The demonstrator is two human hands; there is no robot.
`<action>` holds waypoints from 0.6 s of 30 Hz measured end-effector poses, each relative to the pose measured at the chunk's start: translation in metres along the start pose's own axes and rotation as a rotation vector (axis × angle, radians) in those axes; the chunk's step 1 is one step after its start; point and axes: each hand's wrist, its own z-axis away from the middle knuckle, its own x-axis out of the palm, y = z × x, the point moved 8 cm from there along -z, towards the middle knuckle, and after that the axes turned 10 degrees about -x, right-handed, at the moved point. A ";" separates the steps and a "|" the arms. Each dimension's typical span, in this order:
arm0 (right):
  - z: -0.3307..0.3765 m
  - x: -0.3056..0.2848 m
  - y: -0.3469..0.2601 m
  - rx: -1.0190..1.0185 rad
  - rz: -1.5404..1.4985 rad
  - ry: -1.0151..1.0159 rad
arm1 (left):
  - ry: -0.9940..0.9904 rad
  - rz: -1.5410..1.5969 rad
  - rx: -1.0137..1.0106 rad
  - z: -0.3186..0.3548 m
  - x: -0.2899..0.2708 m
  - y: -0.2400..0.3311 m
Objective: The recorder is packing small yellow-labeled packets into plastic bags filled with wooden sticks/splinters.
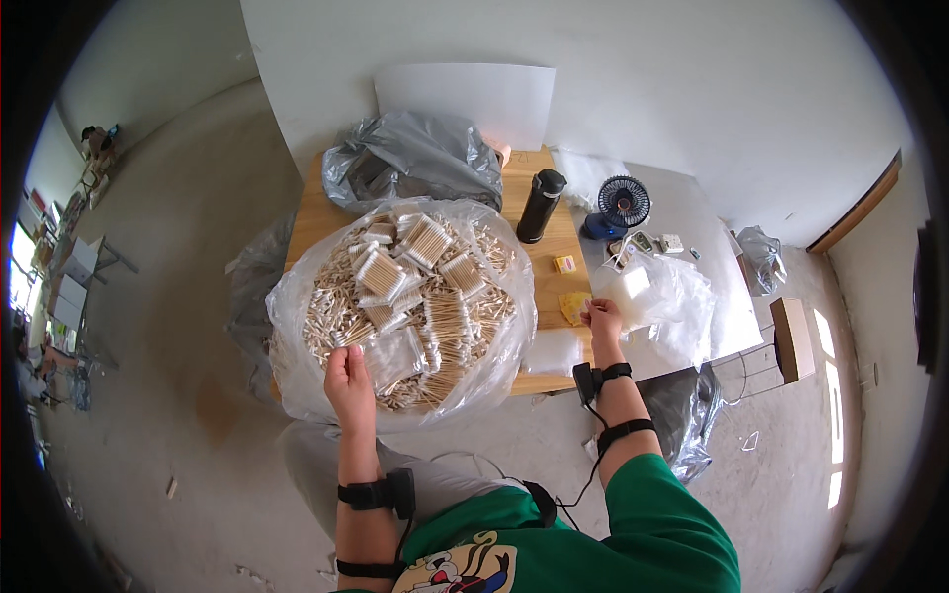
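A big clear plastic bag full of wooden cotton swabs lies spread on the wooden table, with several small packed bundles on top. My left hand is at the near edge of the heap, fingers closed on a bunch of swabs. My right hand is at the table's right edge and pinches the rim of a small clear plastic bag from a loose pile of such bags. Both wrists wear black straps.
A grey plastic sack lies at the table's far end. A black bottle, a small blue fan, a small yellow box and small items sit to the right. White board covers a side surface. Concrete floor lies all around.
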 end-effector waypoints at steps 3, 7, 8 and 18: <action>-0.009 0.007 0.009 0.013 0.200 -0.078 | -0.022 -0.055 -0.030 0.007 0.006 0.002; -0.005 0.015 0.001 -0.204 0.970 -0.203 | -0.075 -0.033 -0.005 0.014 0.020 0.008; 0.002 0.020 -0.006 -0.201 0.967 -0.220 | -0.081 -0.015 0.019 0.018 0.022 0.013; 0.172 0.059 -0.144 -0.224 -0.203 -0.576 | -0.338 -0.035 0.124 0.071 0.107 0.054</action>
